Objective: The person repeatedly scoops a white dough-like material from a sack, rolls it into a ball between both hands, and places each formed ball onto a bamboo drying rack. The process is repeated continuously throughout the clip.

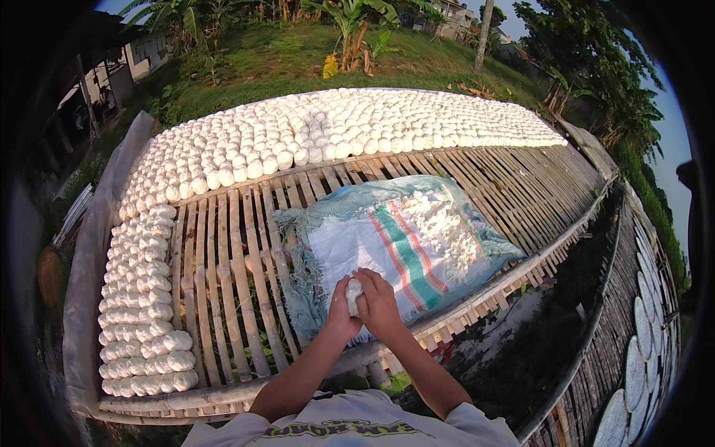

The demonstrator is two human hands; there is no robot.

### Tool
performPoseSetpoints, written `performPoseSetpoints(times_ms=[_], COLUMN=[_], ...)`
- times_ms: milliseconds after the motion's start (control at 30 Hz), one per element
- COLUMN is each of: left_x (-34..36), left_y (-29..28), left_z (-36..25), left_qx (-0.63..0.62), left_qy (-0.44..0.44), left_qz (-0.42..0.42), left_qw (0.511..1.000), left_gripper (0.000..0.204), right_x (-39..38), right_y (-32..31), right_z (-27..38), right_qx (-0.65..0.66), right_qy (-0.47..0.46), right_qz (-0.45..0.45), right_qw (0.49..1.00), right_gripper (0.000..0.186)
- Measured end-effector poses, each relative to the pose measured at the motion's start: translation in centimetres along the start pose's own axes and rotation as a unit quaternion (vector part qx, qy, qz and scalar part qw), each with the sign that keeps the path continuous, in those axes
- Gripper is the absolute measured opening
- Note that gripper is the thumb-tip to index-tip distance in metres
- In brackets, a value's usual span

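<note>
My left hand and my right hand are together above the near edge of a woven sack, closed round a white, doughy-looking lump. My fingers cover part of it. The sack is white with green and red stripes and lies flat over a frayed blue-green cloth. Loose white pieces are scattered on the sack's right part, beyond my right hand. Many rounded white lumps of similar look sit in close rows along the far side, and more white lumps fill the left end.
Everything lies on a slatted bamboo rack with gaps between the slats. Its near rail runs just past my forearms. To the right, across a gap, a second bamboo rack carries flat round grey-white discs. Grass and banana plants stand behind.
</note>
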State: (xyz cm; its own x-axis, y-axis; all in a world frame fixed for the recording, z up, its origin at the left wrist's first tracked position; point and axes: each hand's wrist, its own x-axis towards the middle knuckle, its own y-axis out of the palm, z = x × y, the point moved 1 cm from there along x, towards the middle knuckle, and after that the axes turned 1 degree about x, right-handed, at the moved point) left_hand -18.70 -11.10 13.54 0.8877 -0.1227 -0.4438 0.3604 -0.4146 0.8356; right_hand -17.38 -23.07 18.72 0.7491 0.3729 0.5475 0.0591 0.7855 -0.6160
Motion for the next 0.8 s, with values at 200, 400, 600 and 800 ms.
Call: performPoseSetpoints(times_ms=[200,400,600,800], left_x=[-0.4,-0.3,-1.5,-0.1], left_y=[0.3,-0.2,-0.7,-1.7], left_z=[0.4,1.1,0.9,1.7], left_qx=[0.043,-0.029,0.038,0.087], left_qy=[0.010,-0.019,0.029,0.051], left_qz=[0.015,0.103,0.062,0.007], left_qw=[0.999,0.994,0.997,0.995], left_gripper=[0.058,0.066,0.066,0.066], right_x=[-0.5,-1.8,-2.4,-2.9], right_y=[1.1,2.3,2.7,3.9], right_z=[0.7,1.8,1.0,0.6], right_qx=[0.183,-0.002,0.171,0.183], right_qy=[0.077,0.008,0.113,0.221], right_qz=[-0.071,-0.023,-0.121,-0.111], right_qw=[0.978,1.000,0.971,0.951], right_gripper=[0.038,0.054,0.058,0.059])
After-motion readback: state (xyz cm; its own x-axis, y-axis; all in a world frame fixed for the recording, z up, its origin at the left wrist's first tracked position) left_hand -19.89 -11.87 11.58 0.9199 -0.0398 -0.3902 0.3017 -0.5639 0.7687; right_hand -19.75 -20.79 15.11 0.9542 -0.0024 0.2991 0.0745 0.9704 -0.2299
